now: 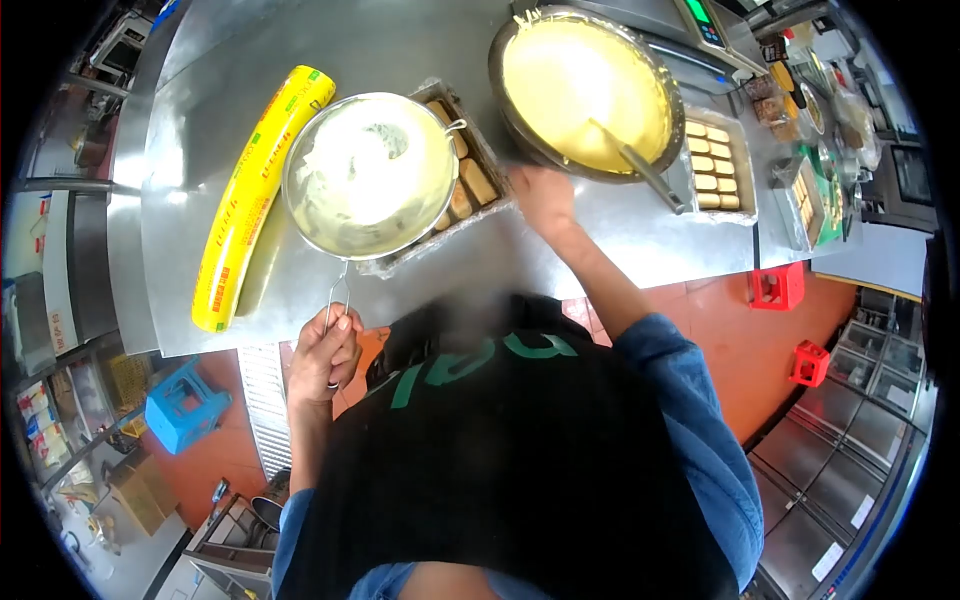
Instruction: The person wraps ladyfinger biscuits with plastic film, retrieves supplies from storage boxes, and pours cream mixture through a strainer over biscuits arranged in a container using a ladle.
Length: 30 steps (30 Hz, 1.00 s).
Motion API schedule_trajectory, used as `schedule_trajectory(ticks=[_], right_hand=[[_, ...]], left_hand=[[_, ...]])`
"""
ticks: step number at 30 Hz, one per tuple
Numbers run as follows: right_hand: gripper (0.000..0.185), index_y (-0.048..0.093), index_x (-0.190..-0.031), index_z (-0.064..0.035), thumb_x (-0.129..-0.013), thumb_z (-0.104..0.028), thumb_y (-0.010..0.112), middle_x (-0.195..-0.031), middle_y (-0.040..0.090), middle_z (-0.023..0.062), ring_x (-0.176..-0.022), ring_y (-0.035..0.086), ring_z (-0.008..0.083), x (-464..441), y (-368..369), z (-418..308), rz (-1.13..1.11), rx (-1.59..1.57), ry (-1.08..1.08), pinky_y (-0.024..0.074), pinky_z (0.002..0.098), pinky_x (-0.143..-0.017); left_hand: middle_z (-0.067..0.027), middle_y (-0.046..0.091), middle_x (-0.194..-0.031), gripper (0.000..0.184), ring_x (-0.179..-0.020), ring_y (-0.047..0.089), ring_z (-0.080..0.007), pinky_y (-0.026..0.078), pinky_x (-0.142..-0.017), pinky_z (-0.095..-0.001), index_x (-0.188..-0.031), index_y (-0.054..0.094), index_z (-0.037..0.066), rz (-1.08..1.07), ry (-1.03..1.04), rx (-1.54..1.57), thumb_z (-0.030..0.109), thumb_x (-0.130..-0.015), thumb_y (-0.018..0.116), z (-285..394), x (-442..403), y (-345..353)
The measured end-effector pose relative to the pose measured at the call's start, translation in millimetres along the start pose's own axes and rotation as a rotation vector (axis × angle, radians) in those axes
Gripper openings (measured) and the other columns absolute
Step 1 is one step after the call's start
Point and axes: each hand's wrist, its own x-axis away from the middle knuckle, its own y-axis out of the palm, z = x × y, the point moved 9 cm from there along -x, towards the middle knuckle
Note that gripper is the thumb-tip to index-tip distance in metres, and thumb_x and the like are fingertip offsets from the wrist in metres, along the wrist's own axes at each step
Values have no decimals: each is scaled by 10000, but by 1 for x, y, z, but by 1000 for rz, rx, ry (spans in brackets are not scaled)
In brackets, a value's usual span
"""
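My left hand (327, 352) is closed around the wire handle of a round sieve (370, 175), which has pale cream inside. The sieve lies over a lined tray (478, 185) of browned ladyfinger biscuits and hides part of it. My right hand (543, 200) is at the tray's right side, just below a large dark bowl (510, 115) of yellow cream; its fingertips are blurred, and what they touch or hold cannot be made out. A utensil handle (650, 178) sticks out over the bowl's rim.
A yellow roll (262, 200) lies left of the sieve on the steel table (190, 120). Right of the bowl sits a second tray (742, 165) of biscuits. A scale (712, 30) stands at the back right. Blue (187, 405) and red stools (776, 287) are on the floor.
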Motion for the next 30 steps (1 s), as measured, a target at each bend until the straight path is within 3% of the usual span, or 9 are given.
schedule_trajectory(ticks=[4, 8, 19, 22, 24, 26, 28, 30], right_hand=[[223, 636, -849, -87, -864, -269, 509, -693, 624, 174, -687, 605, 381, 18, -4, 5, 61, -124, 23, 483, 467, -650], [234, 623, -826, -62, -865, -266, 515, -694, 626, 184, -668, 603, 394, 7, -3, -20, -14, -6, 52, 483, 472, -640], [258, 599, -868, -47, -869, -295, 527, -695, 623, 215, -690, 605, 415, 28, 0, 10, 0, 3, 212, 483, 472, -668], [327, 593, -721, -38, -859, -333, 564, -595, 588, 182, -561, 578, 369, 35, -17, 6, 82, -104, 141, 471, 436, -585], [305, 615, -816, -29, -871, -327, 580, -570, 604, 134, -479, 580, 256, 55, -30, 31, 22, -89, 269, 466, 355, -504], [291, 603, -956, -4, -875, -283, 603, -587, 609, 83, -462, 541, 117, 90, -67, 56, 235, -542, 540, 419, 254, -433], [363, 552, -1065, 29, -843, -237, 659, -631, 607, 67, -478, 505, 64, 107, -112, 66, 618, -820, 414, 368, 204, -396], [437, 499, -1155, 38, -845, -229, 650, -629, 598, 65, -454, 480, 74, 94, -160, 52, 817, -882, 349, 353, 196, -388]], left_hand=[[51, 270, -497, 198, -347, 209, -40, 181, -303, -202, -853, 502, 36, -24, -11, -24, 197, -957, 451, 2, -9, 0], [51, 276, -502, 197, -348, 216, -39, 190, -301, -203, -854, 499, 40, -58, -31, -41, 200, -957, 450, 4, -17, 4], [51, 280, -503, 192, -349, 231, -41, 195, -304, -199, -858, 497, 43, -108, -66, -56, 206, -953, 457, 6, -23, 2], [51, 279, -505, 193, -357, 226, -40, 183, -315, -201, -856, 496, 47, -106, -91, -76, 211, -952, 459, 5, -24, 6], [50, 279, -509, 194, -367, 228, -40, 180, -328, -203, -854, 496, 50, -110, -116, -95, 213, -952, 460, 2, -24, 9], [50, 277, -512, 194, -378, 233, -41, 182, -342, -204, -855, 495, 52, -126, -127, -93, 216, -953, 460, -2, -25, 11], [50, 275, -515, 195, -390, 242, -41, 187, -355, -204, -858, 493, 55, -146, -138, -86, 221, -954, 458, -8, -25, 12], [49, 271, -517, 198, -396, 252, -44, 202, -362, -202, -865, 492, 55, -158, -156, -90, 226, -957, 452, -10, -27, 15]])
